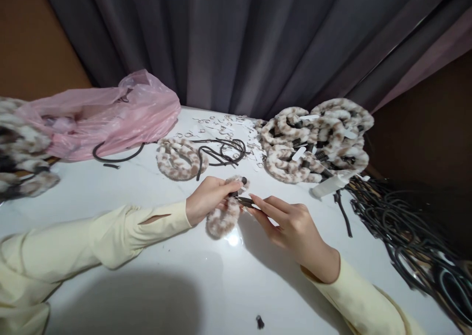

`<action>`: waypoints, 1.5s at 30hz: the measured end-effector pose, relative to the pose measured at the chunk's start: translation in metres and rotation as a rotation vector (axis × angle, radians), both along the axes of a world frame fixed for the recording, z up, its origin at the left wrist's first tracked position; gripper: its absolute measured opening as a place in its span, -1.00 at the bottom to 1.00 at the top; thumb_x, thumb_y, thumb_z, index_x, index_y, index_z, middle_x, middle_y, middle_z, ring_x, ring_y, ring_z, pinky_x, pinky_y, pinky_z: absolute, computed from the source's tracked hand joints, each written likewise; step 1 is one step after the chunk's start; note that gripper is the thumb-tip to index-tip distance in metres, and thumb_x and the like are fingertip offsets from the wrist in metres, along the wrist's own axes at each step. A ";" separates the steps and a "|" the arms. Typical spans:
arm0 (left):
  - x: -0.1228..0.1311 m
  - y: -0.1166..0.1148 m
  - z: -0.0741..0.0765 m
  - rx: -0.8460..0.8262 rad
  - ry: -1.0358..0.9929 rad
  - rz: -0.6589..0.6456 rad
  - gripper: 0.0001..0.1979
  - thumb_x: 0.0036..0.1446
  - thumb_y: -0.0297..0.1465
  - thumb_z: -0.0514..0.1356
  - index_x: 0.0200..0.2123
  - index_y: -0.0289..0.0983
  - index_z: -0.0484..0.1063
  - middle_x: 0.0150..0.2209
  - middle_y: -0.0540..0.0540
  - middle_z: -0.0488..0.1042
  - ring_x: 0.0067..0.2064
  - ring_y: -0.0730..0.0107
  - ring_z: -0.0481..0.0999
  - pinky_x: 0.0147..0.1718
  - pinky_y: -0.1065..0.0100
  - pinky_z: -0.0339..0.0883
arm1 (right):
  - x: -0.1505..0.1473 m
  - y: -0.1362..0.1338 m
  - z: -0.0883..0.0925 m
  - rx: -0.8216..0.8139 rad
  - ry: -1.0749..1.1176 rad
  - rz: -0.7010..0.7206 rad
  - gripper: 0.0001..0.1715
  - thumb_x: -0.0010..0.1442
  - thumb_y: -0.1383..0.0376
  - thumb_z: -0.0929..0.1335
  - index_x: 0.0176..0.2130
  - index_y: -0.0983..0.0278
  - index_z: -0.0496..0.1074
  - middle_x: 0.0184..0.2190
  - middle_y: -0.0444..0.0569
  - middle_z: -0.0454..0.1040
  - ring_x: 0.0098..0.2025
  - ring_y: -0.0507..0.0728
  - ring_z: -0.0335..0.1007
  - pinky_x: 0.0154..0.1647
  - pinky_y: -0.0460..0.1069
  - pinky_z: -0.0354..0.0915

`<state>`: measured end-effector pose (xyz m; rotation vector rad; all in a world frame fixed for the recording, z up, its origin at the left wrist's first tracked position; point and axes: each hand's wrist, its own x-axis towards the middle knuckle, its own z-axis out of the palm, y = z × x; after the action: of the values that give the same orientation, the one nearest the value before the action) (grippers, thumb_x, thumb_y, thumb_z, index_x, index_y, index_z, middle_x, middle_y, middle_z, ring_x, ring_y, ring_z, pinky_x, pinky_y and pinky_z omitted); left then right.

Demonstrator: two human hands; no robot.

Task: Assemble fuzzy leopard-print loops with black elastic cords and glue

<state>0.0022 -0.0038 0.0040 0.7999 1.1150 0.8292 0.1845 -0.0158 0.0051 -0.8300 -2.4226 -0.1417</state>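
My left hand point(211, 197) is closed around a fluffy white-and-brown strap point(222, 219), just above the middle of the table. A black end piece point(244, 180) pokes up beside my left thumb. My right hand point(287, 222) pinches a slim dark pointed tool point(246, 202); its exact kind is hard to tell. The tool's tip meets the dark part of the strap next to my left fingers. Behind my hands lies another fluffy loop point(167, 168), partly under a black cord point(221, 151).
A pink plastic bag point(147, 114) and more fluffy straps point(22, 148) are on the left. Many small metal rings point(212, 120) lie at the back. Right, fluffy loops point(339, 128) are piled behind a white bottle point(330, 185) and black cords point(398, 227). A black scrap point(260, 321) lies in front.
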 end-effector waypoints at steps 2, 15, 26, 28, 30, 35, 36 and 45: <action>0.000 0.000 -0.002 -0.001 -0.002 -0.005 -0.73 0.09 -0.32 0.18 -0.53 -0.42 0.42 -0.62 -0.13 0.49 -0.62 0.52 0.43 -0.67 0.55 0.12 | 0.001 0.000 0.000 -0.011 0.018 -0.011 -0.74 0.22 0.34 0.27 -0.14 0.42 0.45 -0.59 -0.08 0.40 -0.67 -0.06 0.12 -0.65 -0.12 0.01; 0.000 0.000 -0.002 0.035 -0.043 0.008 -0.72 0.03 -0.29 0.23 -0.56 -0.40 0.42 -0.69 0.00 0.37 -0.65 0.57 0.33 -0.64 0.51 0.16 | -0.002 -0.004 -0.004 -0.018 -0.010 -0.052 -0.70 0.25 0.30 0.24 -0.15 0.43 0.45 -0.60 -0.07 0.39 -0.69 -0.07 0.11 -0.66 -0.11 -0.02; -0.005 -0.002 -0.007 0.050 -0.047 -0.038 -0.57 -0.03 -0.12 0.24 -0.33 -0.43 0.44 -0.44 -0.16 0.52 -0.35 0.37 0.53 -0.38 0.44 0.34 | -0.002 -0.002 -0.009 -0.207 0.201 -0.045 -0.74 0.23 0.34 0.25 -0.20 0.43 0.48 -0.60 -0.08 0.36 -0.62 -0.05 0.20 -0.60 -0.14 0.10; -0.005 -0.002 -0.007 0.047 -0.051 -0.052 -0.57 -0.01 -0.11 0.23 -0.32 -0.43 0.44 -0.43 -0.19 0.53 -0.32 0.31 0.54 -0.32 0.39 0.37 | -0.001 -0.002 -0.010 -0.305 0.275 -0.070 -0.75 0.22 0.33 0.27 -0.24 0.41 0.50 -0.60 -0.08 0.39 -0.60 -0.04 0.23 -0.56 -0.14 0.14; -0.006 -0.002 -0.006 0.046 -0.058 -0.055 -0.58 0.00 -0.12 0.22 -0.32 -0.43 0.44 -0.41 -0.21 0.54 -0.33 0.28 0.55 -0.29 0.35 0.39 | -0.001 -0.001 -0.011 -0.398 0.339 -0.110 -0.76 0.20 0.30 0.29 -0.28 0.38 0.52 -0.59 -0.07 0.43 -0.59 -0.03 0.25 -0.55 -0.13 0.16; -0.009 0.000 -0.008 0.026 -0.099 -0.043 -0.67 0.03 -0.21 0.23 -0.34 -0.42 0.43 -0.39 -0.22 0.55 -0.35 0.28 0.56 -0.21 0.30 0.40 | -0.003 0.001 -0.010 -0.637 0.486 -0.213 -0.74 0.12 0.21 0.35 -0.35 0.34 0.56 -0.53 -0.04 0.51 -0.57 -0.01 0.27 -0.57 -0.13 0.19; -0.010 0.000 -0.008 0.026 -0.114 -0.045 -0.69 0.03 -0.23 0.23 -0.34 -0.42 0.43 -0.39 -0.22 0.55 -0.34 0.28 0.56 -0.20 0.29 0.40 | -0.003 0.002 -0.010 -0.684 0.511 -0.226 -0.74 0.11 0.20 0.35 -0.35 0.33 0.56 -0.51 -0.04 0.53 -0.56 0.00 0.29 -0.57 -0.13 0.20; -0.012 0.000 0.008 0.072 -0.053 -0.068 -0.70 -0.02 -0.25 0.27 -0.38 -0.42 0.45 -0.37 -0.20 0.52 -0.32 0.31 0.54 -0.31 0.37 0.40 | -0.001 0.003 -0.009 -0.392 0.435 -0.082 -0.77 0.18 0.28 0.31 -0.27 0.35 0.52 -0.59 -0.08 0.40 -0.58 -0.04 0.21 -0.56 -0.13 0.16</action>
<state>-0.0096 -0.0034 0.0120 0.8671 1.0102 0.8325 0.1832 -0.0128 -0.0043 -1.0095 -2.0277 0.4521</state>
